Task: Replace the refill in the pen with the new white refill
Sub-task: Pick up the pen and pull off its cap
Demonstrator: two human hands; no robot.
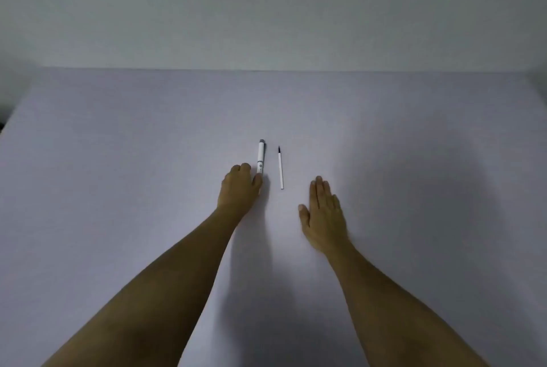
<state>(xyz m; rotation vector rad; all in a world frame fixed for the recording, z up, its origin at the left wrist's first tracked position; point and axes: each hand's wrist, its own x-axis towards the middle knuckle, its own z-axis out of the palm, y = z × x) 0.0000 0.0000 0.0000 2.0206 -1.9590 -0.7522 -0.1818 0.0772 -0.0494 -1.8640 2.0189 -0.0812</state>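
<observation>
A white pen with a grey cap lies on the pale table, pointing away from me. My left hand is at its near end, fingers curled and thumb pressed against the barrel, pinching it while it still rests on the table. Just right of the pen lies the thin white refill, parallel to it, with its dark tip at the far end. My right hand lies flat and open on the table, below and to the right of the refill, not touching it.
The table's far edge meets a plain grey wall. Both my bare forearms reach in from the bottom of the view.
</observation>
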